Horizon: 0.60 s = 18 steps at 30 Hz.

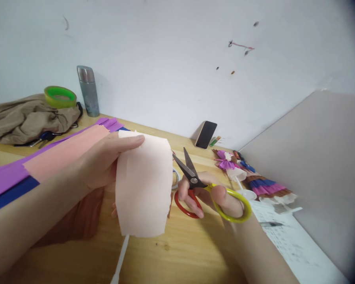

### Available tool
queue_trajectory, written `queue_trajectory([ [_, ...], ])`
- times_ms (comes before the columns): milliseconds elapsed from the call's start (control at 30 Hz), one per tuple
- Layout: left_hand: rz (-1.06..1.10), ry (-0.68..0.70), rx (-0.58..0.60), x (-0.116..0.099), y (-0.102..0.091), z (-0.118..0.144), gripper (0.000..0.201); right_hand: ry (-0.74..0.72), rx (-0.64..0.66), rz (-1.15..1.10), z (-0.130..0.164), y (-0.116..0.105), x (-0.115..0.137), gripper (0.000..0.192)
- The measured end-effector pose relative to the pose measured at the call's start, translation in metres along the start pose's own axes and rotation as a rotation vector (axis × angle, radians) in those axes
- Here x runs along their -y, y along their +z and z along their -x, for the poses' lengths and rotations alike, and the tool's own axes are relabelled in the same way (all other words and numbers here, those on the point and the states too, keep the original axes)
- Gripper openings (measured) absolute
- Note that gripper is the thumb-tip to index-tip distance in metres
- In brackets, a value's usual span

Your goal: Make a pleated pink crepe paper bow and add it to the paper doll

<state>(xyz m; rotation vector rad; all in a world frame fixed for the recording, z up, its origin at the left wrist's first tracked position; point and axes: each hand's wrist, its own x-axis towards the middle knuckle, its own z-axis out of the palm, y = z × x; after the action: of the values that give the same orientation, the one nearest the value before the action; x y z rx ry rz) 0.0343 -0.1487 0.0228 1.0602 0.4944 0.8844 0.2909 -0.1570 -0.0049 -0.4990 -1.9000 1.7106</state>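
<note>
My left hand (105, 159) pinches a pale pink sheet of paper (144, 185) near its upper left edge, thumb in front and other fingers mostly hidden behind. The sheet hangs upright over the table, with rounded sides narrowing towards the bottom. A thin white stick (122, 254) shows below its lower edge; whether it touches the paper I cannot tell. In my right hand (219, 194) is a pair of scissors (194, 180) with one red and one yellow handle loop. Their dark blades are spread, pointing up beside the sheet's right edge, apart from it.
Purple, blue and salmon paper sheets (71, 152) lie at left, with brown paper (85, 217) nearer. Behind are cloth (26, 118), green tape (60, 98) and a flask (88, 92). A phone (206, 135) leans against the wall; colourful paper crafts (266, 187) lie right.
</note>
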Motion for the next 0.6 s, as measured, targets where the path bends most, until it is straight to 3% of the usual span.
queue_trajectory([
  [200,-0.013,-0.083,-0.003,-0.01,0.004,0.007,0.03,0.015,0.056,0.04,0.004,-0.004,-0.006,0.064],
  [433,-0.125,-0.165,-0.022,-0.016,0.004,0.015,0.029,0.127,0.1,0.229,0.008,0.002,0.014,0.069],
  [600,-0.222,-0.207,-0.064,-0.015,0.004,0.016,0.028,0.104,0.133,0.306,0.009,0.004,0.016,0.065],
])
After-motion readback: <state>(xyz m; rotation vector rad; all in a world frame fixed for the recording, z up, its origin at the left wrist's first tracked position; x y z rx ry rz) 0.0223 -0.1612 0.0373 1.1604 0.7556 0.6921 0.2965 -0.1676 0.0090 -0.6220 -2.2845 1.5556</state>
